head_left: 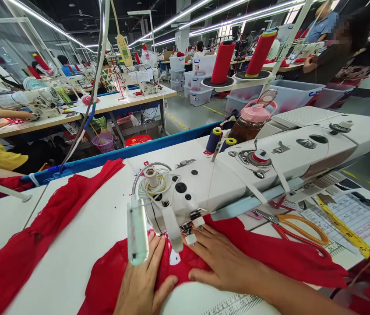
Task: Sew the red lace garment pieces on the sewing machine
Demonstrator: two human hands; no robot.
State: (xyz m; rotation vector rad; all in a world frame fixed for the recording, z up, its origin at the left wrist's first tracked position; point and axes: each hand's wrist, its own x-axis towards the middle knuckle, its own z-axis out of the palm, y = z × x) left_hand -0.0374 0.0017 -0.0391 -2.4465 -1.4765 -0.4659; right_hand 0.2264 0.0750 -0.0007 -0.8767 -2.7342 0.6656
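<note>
Red fabric [106, 269] lies spread on the white table under the head of a white sewing machine [217, 179]. On its left part, my left hand [145, 271] rests flat with the fingers pointing toward the needle area and the thumb apart. My right hand [219, 258] presses flat on the fabric to the right of the needle area, its fingers spread. Between both hands a small white patch [174, 257] shows on the red cloth. The needle and presser foot are mostly hidden behind the machine's head and lever.
A heap of red fabric [56, 210] lies at the left. Orange-handled scissors [303, 225], a yellow tape measure [345, 227] and written sheets [365, 210] lie at the right. Red thread cones [223, 63] stand behind the machine, near a pink-lidded jug [255, 113]. Other people work at machines beyond.
</note>
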